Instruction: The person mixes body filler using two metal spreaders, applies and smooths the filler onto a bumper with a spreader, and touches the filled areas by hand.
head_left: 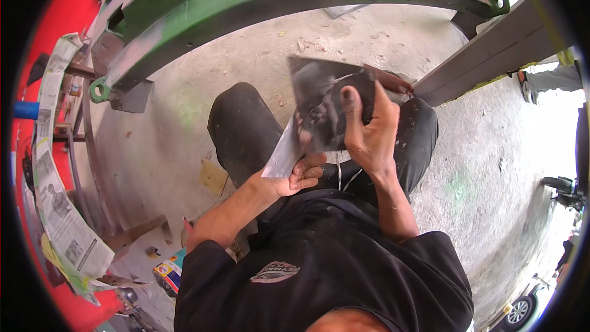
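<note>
Over my lap is a dark, glossy bent sheet piece (312,77) with a pale silvery side flange, somewhat blurred by motion. My left hand (294,178) has its fingers curled at the flange's lower end and holds the piece from below. In my right hand (375,132) is a black pad (364,89), gripped between thumb and fingers and lying against the dark face. The pad's exact kind does not show. Part of my left hand's grip is hidden behind the sheet.
A green and grey metal frame (246,15) arches ahead of me. On the right leans a long grey panel (485,49). Newspaper-covered material (61,209) stands at the left, near a coloured can (167,273). Beyond the panel, another person's leg (553,80) shows.
</note>
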A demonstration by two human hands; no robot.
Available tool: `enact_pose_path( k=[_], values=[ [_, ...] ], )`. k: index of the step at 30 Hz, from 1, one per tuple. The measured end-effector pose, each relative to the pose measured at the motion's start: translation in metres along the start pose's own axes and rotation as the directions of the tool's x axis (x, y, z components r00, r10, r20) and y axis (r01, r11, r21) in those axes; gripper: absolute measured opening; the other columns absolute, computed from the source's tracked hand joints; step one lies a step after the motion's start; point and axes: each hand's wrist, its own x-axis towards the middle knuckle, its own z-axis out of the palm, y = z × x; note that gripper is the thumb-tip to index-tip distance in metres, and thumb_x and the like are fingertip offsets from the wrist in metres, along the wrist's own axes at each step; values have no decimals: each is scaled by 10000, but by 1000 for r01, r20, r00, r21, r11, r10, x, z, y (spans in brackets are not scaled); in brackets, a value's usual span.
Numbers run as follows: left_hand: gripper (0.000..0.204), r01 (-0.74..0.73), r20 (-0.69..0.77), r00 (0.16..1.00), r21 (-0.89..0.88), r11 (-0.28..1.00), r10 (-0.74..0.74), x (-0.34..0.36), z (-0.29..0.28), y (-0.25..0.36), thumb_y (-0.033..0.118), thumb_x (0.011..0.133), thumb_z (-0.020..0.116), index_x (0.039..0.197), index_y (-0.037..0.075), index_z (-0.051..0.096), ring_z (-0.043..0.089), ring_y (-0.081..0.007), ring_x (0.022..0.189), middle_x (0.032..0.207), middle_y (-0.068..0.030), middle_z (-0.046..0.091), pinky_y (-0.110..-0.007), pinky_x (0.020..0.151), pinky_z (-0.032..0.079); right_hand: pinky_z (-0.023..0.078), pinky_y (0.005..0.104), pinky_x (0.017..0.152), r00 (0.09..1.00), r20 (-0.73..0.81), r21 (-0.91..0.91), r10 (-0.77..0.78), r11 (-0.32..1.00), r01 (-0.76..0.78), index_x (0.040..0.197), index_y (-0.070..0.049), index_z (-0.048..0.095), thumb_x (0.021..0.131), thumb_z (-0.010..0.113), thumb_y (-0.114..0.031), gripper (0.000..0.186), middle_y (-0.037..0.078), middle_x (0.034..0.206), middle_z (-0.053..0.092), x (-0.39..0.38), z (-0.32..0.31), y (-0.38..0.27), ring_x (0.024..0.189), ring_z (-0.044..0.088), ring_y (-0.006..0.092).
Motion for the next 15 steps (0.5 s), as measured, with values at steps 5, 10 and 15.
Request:
enact_pose_path(
  k=[5,10,15],
  values=[
    [349,-105,-378,900,297,949,218,-2,-25,-3,494,935,503,1108,204,593,613,-217,741,980,-107,633,-382,545,478,468,331,531,970,229,90,77,991,-100,1015,88,587,886,658,-79,223,225,693,631,-17,15,-13,584,665,275],
    [492,-194,-77,927,740,644,368,-6,-67,3,490,933,527,1331,203,487,567,-214,1096,1270,-93,558,-403,886,497,458,283,546,970,236,32,-61,998,55,976,69,598,904,636,-107,194,141,680,645,-45,21,-22,566,640,217],
    [383,-57,-147,986,117,992,74,12,-42,18,481,965,449,982,138,621,536,-193,490,721,-98,619,-324,383,400,427,257,624,998,-15,-85,64,994,-65,972,59,586,937,603,-120,183,66,763,626,-20,-16,-31,694,553,114]
  ],
)
